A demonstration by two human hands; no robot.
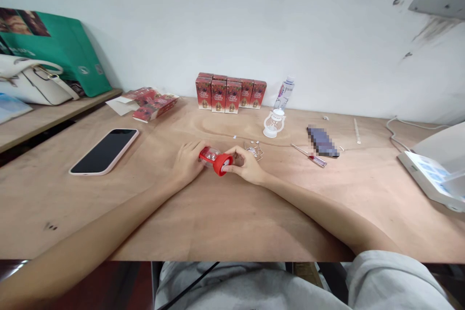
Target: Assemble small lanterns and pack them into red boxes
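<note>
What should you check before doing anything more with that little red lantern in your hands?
1. Both hands on the red lantern: ok, left hand at its clear body, right hand at its red end.
2. Lantern low over the table: ok, though whether it touches the wood, cannot tell.
3. Small loose parts within reach: ok, just behind the right hand.
4. Screwdriver nearby: ok, lying to the right.
5. White lantern out of the way: ok, standing farther back.
6. Red end fully seated: cannot tell.
</note>
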